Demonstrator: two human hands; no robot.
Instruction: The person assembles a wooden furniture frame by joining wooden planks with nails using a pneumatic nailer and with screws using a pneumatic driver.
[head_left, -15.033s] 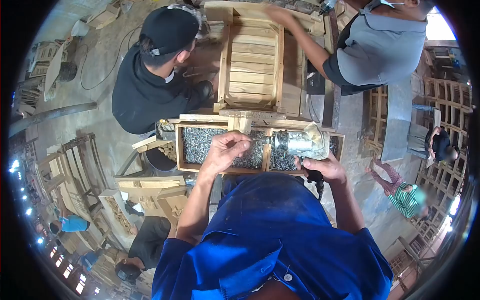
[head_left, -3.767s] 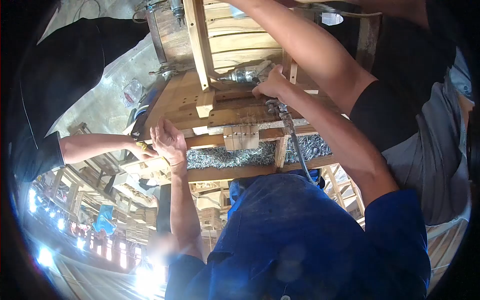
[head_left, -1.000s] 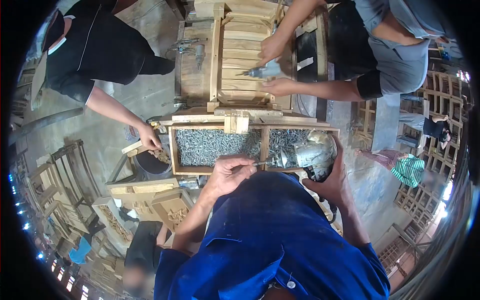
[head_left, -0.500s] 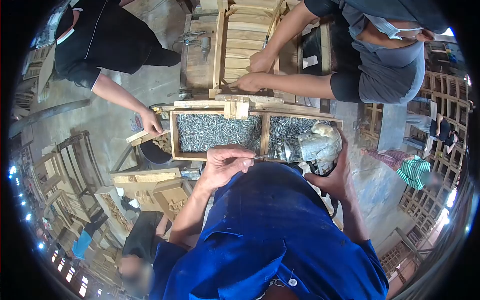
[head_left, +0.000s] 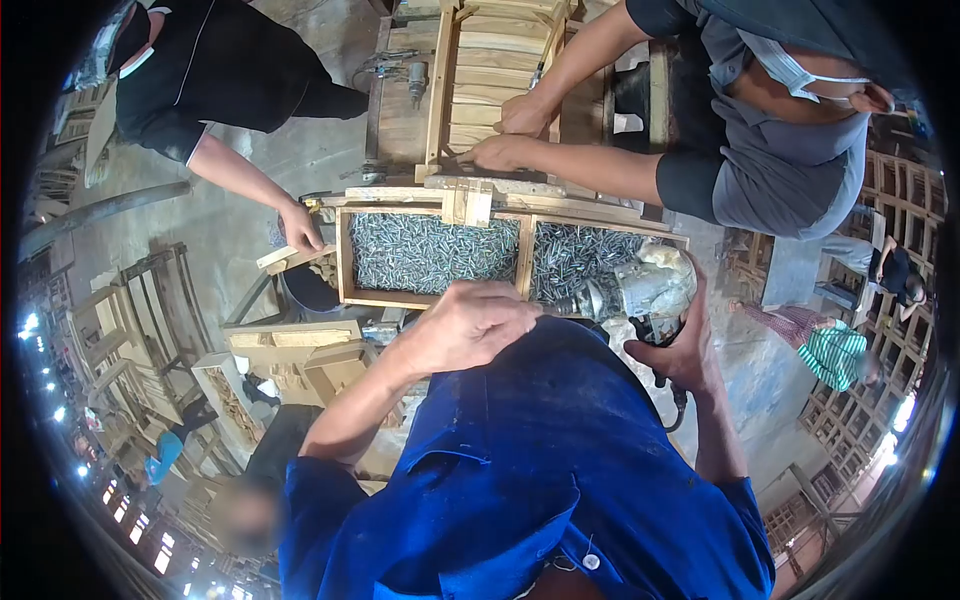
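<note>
My right hand (head_left: 685, 352) is wrapped round the handle of a worn grey power drill (head_left: 650, 285), whose chuck (head_left: 583, 302) points left toward my other hand. My left hand (head_left: 478, 325) has its fingers pinched at the front end of the drill's thin bit. What lies between those fingers is hidden. Just beyond both hands is a wooden box (head_left: 526, 258) with two compartments, holding many small metal screws (head_left: 435, 250). The drill body covers part of the right compartment.
Across the box, a co-worker's hands (head_left: 505, 150) rest on a slatted wooden frame (head_left: 485, 90). Another person's hand (head_left: 300, 230) is by the box's left end. A second drill (head_left: 417, 85) lies on the far bench. Cardboard boxes (head_left: 335, 372) stand lower left.
My left hand has turned, its back now more to the camera, and its fingers have moved slightly right along the bit. The drill stays in my right hand, with its rear end shifted slightly right.
</note>
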